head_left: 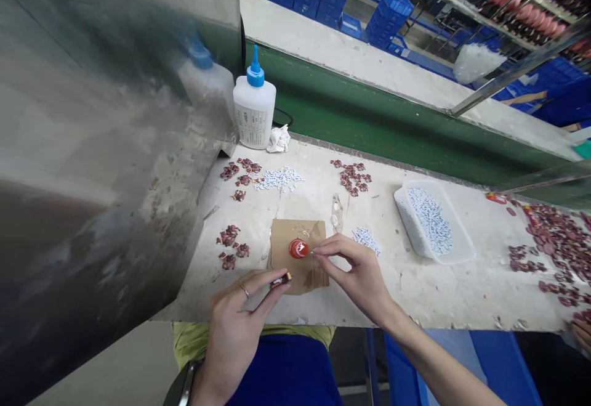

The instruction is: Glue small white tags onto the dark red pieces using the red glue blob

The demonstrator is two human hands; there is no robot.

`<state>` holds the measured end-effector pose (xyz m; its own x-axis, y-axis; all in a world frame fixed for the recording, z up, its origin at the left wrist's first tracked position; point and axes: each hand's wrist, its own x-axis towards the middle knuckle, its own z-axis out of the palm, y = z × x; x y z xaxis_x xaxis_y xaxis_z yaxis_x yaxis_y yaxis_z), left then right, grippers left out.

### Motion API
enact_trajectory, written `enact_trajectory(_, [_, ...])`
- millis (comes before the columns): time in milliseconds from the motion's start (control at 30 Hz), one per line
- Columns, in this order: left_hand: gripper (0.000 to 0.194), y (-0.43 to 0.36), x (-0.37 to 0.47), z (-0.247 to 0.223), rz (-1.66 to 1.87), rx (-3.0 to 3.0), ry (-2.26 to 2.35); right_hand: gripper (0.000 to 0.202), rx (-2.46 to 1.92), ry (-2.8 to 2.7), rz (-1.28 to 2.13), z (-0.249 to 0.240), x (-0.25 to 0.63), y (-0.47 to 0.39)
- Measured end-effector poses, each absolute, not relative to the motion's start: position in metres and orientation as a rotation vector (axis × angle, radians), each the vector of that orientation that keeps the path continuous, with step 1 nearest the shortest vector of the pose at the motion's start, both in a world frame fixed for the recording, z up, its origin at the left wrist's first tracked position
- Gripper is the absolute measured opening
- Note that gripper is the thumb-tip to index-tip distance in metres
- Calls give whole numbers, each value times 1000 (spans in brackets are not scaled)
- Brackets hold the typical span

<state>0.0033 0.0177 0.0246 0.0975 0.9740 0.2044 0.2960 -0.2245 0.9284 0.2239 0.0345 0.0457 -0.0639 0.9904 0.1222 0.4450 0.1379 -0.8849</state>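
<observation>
Between thumb and index finger my left hand [244, 313] pinches a small dark brown figure [281, 280] over the lower left edge of a cardboard piece [300, 283]. On the cardboard sits a small red round container [298, 248] with a shiny top. My right hand [353, 270] is just right of it, thumb and index finger closed on a tiny whitish piece [314, 252] by the container's rim. Small brown figures [228, 235] lie in groups to the left, with more [354, 178] farther back. Small white pieces form piles behind the cardboard [281, 178] and beyond my right hand [366, 239].
A white bottle [253, 110] with a blue nozzle stands at the back left beside crumpled tissue [279, 139]. A metal panel [106, 116] rises at left. Right are a plastic tub [462, 239] of white pieces, many brown pieces [558, 239] and another person's hand [582, 329].
</observation>
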Motion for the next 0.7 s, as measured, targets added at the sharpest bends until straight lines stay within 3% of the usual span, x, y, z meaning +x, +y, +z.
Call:
enact_trajectory(233, [28, 16, 8, 41, 1174, 1612, 1198, 21, -1280, -1477, 1062, 83, 200, 14])
enact_trajectory(700, [31, 19, 12, 46, 1205, 1548, 1196, 24, -1203, -1699, 912, 81, 201, 12])
